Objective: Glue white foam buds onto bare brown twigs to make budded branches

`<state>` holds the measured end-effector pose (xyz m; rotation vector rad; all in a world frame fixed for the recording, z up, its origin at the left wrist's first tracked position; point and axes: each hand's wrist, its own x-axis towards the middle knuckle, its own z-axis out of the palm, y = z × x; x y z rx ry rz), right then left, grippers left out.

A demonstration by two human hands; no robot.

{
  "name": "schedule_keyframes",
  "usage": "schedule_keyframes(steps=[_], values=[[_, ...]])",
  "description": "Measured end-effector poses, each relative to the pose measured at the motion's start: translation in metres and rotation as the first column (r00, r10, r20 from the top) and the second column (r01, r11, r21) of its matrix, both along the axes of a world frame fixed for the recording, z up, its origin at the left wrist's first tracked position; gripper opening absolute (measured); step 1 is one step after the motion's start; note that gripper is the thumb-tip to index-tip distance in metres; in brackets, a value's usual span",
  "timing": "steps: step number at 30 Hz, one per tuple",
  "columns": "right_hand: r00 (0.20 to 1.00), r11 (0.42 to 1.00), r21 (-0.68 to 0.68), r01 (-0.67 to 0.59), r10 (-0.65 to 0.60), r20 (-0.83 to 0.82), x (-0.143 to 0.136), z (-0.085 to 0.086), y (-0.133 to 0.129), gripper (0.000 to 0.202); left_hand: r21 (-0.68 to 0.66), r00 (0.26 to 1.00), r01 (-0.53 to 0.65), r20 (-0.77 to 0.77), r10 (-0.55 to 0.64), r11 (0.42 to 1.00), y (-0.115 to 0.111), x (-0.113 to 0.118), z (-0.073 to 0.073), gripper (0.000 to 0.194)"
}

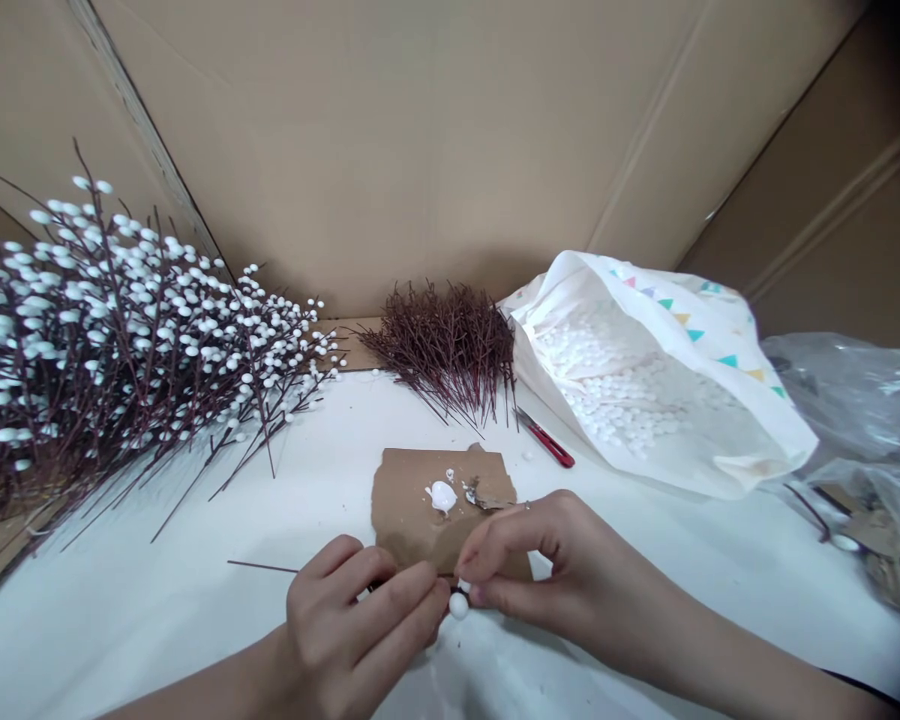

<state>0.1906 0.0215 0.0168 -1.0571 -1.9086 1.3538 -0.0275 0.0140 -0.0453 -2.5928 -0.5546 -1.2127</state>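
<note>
1. Left hand (371, 620), in front of the cardboard piece (409, 505) and reaching to its left: fingers curled, pinching a thin dark stem (262, 567). One bare end of the stem extends past the hand, to the left of the cardboard piece.

2. Right hand (551, 565), at the near right corner of the cardboard piece: thumb and index finger drawn together on a small bead (463, 584) at the stem; the fingertips hide part of it.

3. Round bead (459, 606), just in front of the cardboard piece: white, between the fingertips of the two hands.

4. White paste (443, 497), on the cardboard piece: a glossy dollop with small flecks beside it. Near the right edge of the same piece lies a thin flat tool (493, 502), smeared at its tip.

5. Bare stems (450, 345), behind the cardboard piece: a dense reddish-brown bundle.

6. Red cutter (547, 443), behind the cardboard piece and to its right.

7. Open bag (720, 335), farther right and behind the cardboard piece: white, printed with coloured pennants, containing many loose white beads (619, 390).

8. Beaded branches (142, 320), left of and behind the cardboard piece: a large heap, thickly set with white ovals.

9. Transparent plastic (855, 390), far right of the cardboard piece: crumpled.

10. Table (307, 500), beneath the cardboard piece: white-surfaced.
</note>
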Motion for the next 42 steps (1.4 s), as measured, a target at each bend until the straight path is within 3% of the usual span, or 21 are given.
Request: schedule_keyframes(steps=[7,30,42], values=[[0.999,0.995,-0.096,-0.017,0.014,-0.036,0.002,-0.001,-0.001,0.010,0.006,0.999,-0.022,0.045,0.021,1.000,-0.002,0.003,0.000,0.014],[0.993,0.983,-0.182,0.016,-0.037,-0.113,-0.002,-0.001,0.000,0.009,-0.048,0.997,-0.049,0.057,0.052,0.998,-0.005,0.006,0.008,0.010],[0.984,0.950,-0.312,0.031,-0.083,-0.156,-0.005,-0.002,0.002,0.015,-0.038,0.999,-0.039,0.024,0.040,0.999,-0.004,0.009,0.028,0.005]])
